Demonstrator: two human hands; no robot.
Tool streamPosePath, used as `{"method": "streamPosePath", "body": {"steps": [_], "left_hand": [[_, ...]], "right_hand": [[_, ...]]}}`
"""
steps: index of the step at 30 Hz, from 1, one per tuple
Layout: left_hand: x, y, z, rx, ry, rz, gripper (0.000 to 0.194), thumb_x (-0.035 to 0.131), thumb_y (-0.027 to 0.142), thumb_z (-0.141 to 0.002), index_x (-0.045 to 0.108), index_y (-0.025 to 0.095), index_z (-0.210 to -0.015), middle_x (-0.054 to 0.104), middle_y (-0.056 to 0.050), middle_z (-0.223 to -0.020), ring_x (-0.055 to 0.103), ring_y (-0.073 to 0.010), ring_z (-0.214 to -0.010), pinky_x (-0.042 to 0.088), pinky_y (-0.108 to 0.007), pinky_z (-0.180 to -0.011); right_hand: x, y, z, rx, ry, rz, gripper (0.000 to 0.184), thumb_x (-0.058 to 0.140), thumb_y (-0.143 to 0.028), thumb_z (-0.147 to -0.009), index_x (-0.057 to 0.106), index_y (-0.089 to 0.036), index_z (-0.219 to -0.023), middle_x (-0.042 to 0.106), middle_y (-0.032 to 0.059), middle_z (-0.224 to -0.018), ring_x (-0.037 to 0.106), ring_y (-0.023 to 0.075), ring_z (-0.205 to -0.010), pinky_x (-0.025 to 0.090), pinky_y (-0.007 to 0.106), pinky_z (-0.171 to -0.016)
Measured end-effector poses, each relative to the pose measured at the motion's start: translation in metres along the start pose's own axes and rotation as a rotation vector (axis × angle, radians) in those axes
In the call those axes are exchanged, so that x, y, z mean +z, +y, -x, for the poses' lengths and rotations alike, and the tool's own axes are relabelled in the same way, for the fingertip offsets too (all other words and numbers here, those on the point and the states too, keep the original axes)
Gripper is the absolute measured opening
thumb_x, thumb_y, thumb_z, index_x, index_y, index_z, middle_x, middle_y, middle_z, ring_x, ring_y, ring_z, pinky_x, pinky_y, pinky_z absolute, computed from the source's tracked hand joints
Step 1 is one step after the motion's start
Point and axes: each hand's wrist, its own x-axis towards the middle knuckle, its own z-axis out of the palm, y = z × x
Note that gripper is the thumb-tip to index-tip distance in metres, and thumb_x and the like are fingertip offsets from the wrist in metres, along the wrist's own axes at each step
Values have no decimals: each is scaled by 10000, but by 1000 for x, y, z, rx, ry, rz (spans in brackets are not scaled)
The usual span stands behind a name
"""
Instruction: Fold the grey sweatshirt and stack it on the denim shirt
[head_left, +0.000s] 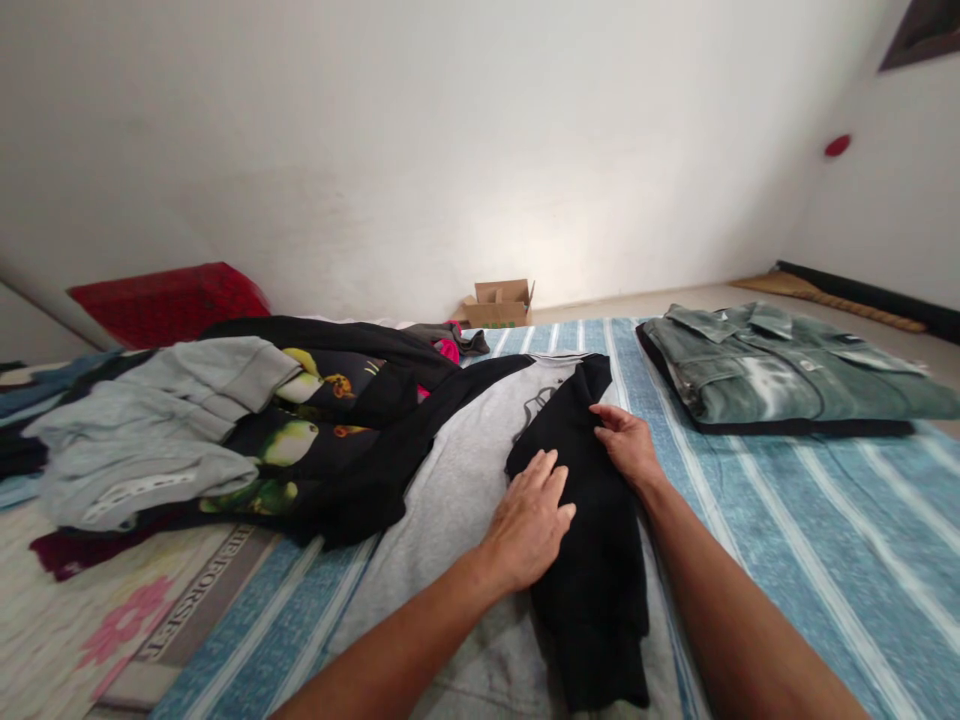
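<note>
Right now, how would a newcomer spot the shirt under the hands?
On the blue striped sheet, look between the heaped clothes at left and the folded green jacket at right. There lies the shirt, with the left hand and right hand at one sleeve. Its grey body with black sleeves sets it apart from both.

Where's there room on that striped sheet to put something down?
The widest bare patch of striped sheet lies right of the right forearm, on the near side of the folded green jacket. A narrow strip separates that jacket from the gray-and-black sweatshirt. The left is crowded: a light gray garment lies over a black printed one.
</note>
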Motion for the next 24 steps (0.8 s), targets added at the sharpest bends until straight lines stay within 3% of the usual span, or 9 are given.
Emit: {"method": "streamPosePath", "body": {"steps": [2,4,10,13,20,22,24], "left_hand": [[8,-2,-2,-44,-131,5,557,372,337,-926,312,89,-1421,215,-161,-1531,145,-257,-1418,214,-432,-1131],[12,-4,-4,-68,-180,-13,617,359,410,-926,254,104,-1452,143,-153,-1549,87,-262,-1426,167,-451,-1139],[4,7,-3,-116,-221,-43,742,426,499,-877,202,122,-1476,38,-153,-1554,4,-286,-1423,135,-489,-1138],[6,13,-4,-76,-203,-55,766,447,520,-863,195,146,-1481,6,-129,-1556,-29,-286,-1420,116,-500,-1140],[8,10,-3,-40,-250,0,798,451,597,-832,259,148,-1463,75,-154,-1552,24,-311,-1422,111,-541,-1130],[1,7,-10,-47,-187,13,687,489,499,-840,362,141,-1413,177,-162,-1538,126,-303,-1417,172,-509,-1129],[-6,0,-29,-39,-41,19,505,473,362,-862,476,143,-1318,343,-149,-1481,284,-262,-1376,248,-441,-1118]], "right_hand": [[0,-1,1,0,0,1,347,583,-159,-564,691,-208,-889,722,25,-957,638,225,-1010,411,429,-1016],[1,-1,1,-2,3,1,343,577,-161,-567,690,-206,-888,722,26,-955,642,222,-1001,421,426,-1006],[6,-4,2,-20,18,1,318,565,-163,-574,688,-223,-861,729,17,-931,654,217,-973,451,424,-976],[8,-4,1,-28,23,-9,319,561,-160,-570,687,-223,-856,730,17,-928,657,214,-971,453,419,-975],[12,-1,2,-43,25,-25,336,536,-166,-571,675,-207,-875,726,32,-923,662,218,-958,471,416,-949],[13,-1,3,-52,22,-19,334,532,-169,-579,675,-208,-878,727,32,-910,666,218,-941,478,419,-938],[14,-2,3,-64,19,-9,332,528,-171,-583,677,-215,-877,727,29,-905,666,219,-937,481,422,-934]]}}
